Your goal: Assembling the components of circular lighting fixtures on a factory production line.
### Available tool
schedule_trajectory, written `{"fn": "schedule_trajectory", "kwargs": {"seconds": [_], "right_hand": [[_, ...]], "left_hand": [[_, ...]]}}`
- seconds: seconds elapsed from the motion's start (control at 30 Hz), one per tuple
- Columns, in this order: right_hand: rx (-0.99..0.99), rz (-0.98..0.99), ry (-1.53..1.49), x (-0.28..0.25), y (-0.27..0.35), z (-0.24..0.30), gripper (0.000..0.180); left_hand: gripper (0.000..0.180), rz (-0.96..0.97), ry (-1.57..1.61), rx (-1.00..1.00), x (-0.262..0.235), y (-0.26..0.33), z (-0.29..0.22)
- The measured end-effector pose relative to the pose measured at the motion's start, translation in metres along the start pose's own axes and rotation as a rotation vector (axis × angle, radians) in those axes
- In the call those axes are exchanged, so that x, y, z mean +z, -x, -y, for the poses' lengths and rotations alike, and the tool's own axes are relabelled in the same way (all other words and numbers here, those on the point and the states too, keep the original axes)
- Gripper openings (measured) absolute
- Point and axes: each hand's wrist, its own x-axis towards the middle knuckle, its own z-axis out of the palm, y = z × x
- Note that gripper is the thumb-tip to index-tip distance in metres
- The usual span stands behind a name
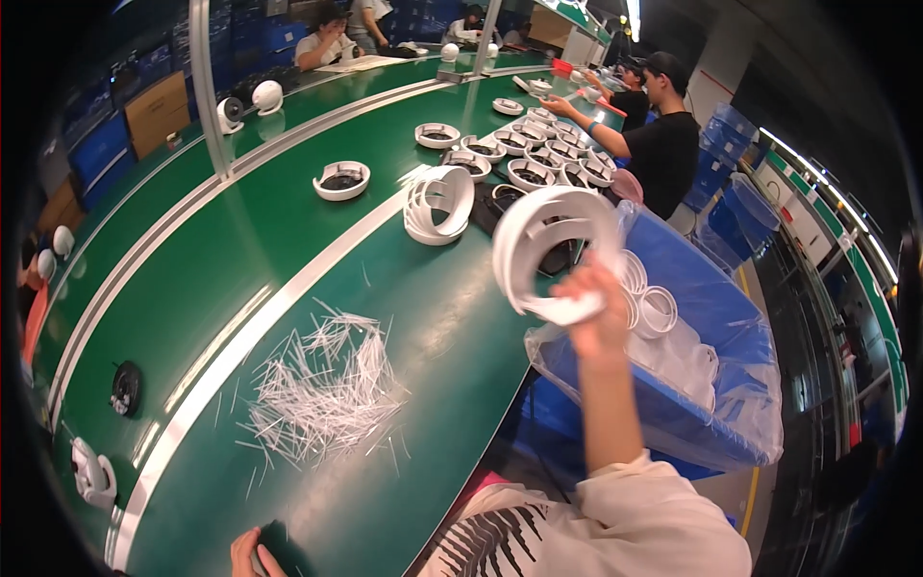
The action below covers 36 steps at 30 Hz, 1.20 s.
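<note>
The right hand (591, 288), just off the middle toward 3 o'clock, pinches the lower edge of a white ring (508, 258) between thumb and fingers; hand and ring are slightly blurred. The ring is held raised and tilted, its open side showing, and reaches from the hand toward 11 o'clock. The left hand (246, 552) enters at 7 o'clock, cut off by the lower rim; two digits show a little apart, and I cannot tell whether it grips anything. It is over the near end of a green worktop (433, 385).

From the middle of the view, a loose heap of thin white strips (327, 394) lies at 8 o'clock. Nested white rings (418, 213) stand between 11 and 12. At 1 o'clock, white housings with dark centres (532, 173) crowd together. Between 3 and 4, a blue bin (663, 423) with a clear liner contains more white rings (658, 311). A co-worker in black (665, 144) stands at 2 o'clock.
</note>
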Motion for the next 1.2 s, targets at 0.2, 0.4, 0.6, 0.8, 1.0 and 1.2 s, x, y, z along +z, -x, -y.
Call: {"fn": "schedule_trajectory", "kwargs": {"seconds": [0.2,0.4,0.6,0.8,1.0,1.2], "right_hand": [[0.286,-0.368,-0.464,-0.048,-0.055,-0.109,0.011],[0.021,-0.442,0.095,-0.093,-0.085,-0.133,0.07],[-0.248,-0.582,0.721,-0.065,-0.089,-0.146,0.075],[-0.467,-0.6,0.9,-0.074,-0.13,-0.184,0.065],[-0.394,-0.453,0.486,-0.112,-0.14,-0.149,0.04],[-0.332,-0.482,0.666,-0.086,-0.118,-0.154,0.071]], "left_hand": [[0.018,-0.071,-0.023,0.05,0.003,0.001,0.015],[0.018,-0.024,-0.025,0.054,0.002,0.001,0.014],[0.018,-0.025,-0.039,0.028,0.007,0.0,0.01],[0.016,-0.098,-0.091,0.093,0.0,-0.002,0.014],[0.021,-0.112,-0.196,0.206,0.002,-0.031,0.018],[0.035,-0.128,-0.481,0.222,-0.013,-0.149,0.06]]}}
